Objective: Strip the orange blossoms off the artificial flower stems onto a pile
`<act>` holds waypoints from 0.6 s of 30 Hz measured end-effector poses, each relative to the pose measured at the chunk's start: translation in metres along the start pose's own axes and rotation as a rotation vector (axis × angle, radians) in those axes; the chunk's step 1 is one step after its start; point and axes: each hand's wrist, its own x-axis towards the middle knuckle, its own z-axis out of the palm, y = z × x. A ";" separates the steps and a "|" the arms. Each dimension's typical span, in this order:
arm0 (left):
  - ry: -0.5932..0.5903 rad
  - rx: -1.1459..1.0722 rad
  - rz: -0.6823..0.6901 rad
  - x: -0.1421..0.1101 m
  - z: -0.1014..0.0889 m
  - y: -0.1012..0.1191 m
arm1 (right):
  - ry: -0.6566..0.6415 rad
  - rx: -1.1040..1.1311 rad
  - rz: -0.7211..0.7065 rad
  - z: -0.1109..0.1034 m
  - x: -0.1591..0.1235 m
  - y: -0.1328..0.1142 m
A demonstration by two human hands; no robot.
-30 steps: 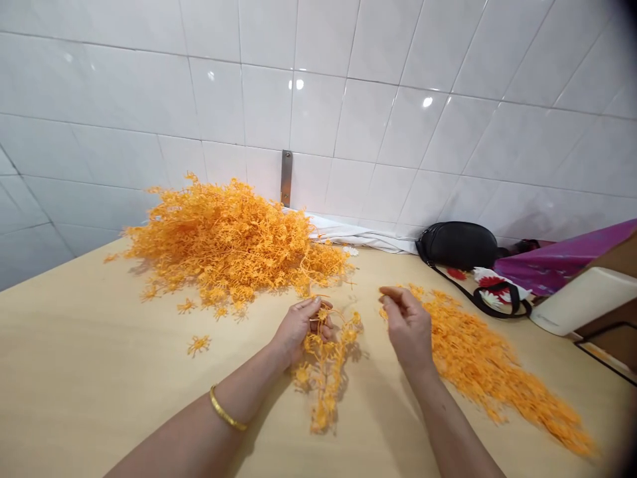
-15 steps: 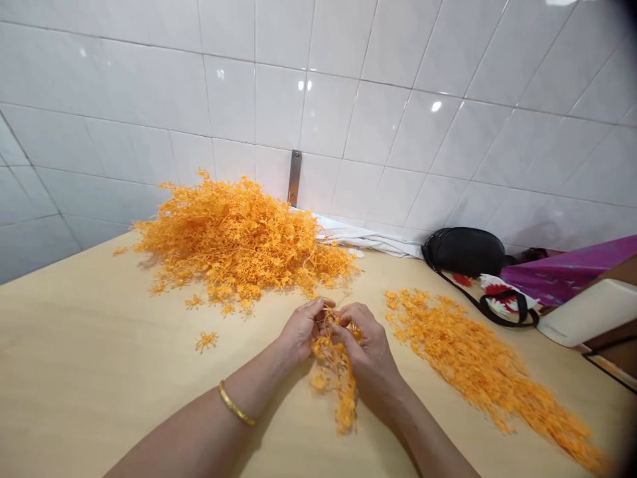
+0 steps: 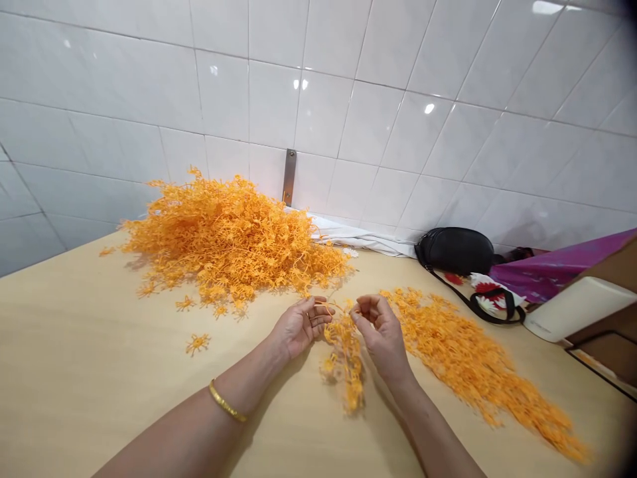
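My left hand (image 3: 298, 325) pinches the thin orange stem of an artificial flower sprig (image 3: 351, 365) between thumb and forefinger, its other fingers loosely curled, palm up. On the sprig's other side, my right hand (image 3: 381, 332) has thumb and forefinger closed on its upper part. The blossoms dangle between both hands, slightly blurred, just over the table (image 3: 149, 405). Beyond my left hand rises a big tangled heap of orange flower sprigs (image 3: 239, 239). A flatter, long row of orange sprigs (image 3: 462, 345) lies right of my right hand.
A loose orange blossom (image 3: 198, 343) lies left of my hands. At the back right are a black bag (image 3: 458, 249) with its strap, red and white flowers (image 3: 490, 295), purple wrapping (image 3: 562, 269) and a cream-coloured object (image 3: 580, 309). White cloth (image 3: 358, 236) runs along the tiled wall.
My right hand came from the row at right to the sprig and took hold of it. The sprig has since shifted right, away from my left palm, with its stem still in my left fingertips.
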 end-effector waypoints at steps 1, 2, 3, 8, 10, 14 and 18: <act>-0.006 -0.007 -0.009 0.000 0.000 0.000 | -0.018 -0.050 -0.017 0.002 -0.001 -0.001; -0.009 -0.021 -0.016 -0.001 0.000 0.001 | -0.041 -0.107 -0.039 0.003 -0.002 -0.001; -0.014 -0.041 -0.024 -0.002 0.000 0.001 | -0.065 -0.167 -0.064 0.004 -0.003 -0.002; -0.068 -0.100 -0.067 -0.005 0.001 0.003 | -0.178 -0.418 -0.164 0.004 -0.005 0.003; -0.044 -0.066 -0.059 -0.006 0.003 0.003 | -0.193 -0.476 -0.173 0.004 -0.004 0.005; 0.026 0.019 -0.065 -0.003 0.005 0.000 | -0.163 -0.471 -0.190 0.009 -0.007 0.004; 0.014 0.040 -0.075 0.001 0.006 -0.002 | -0.084 -0.317 -0.070 0.011 -0.005 0.007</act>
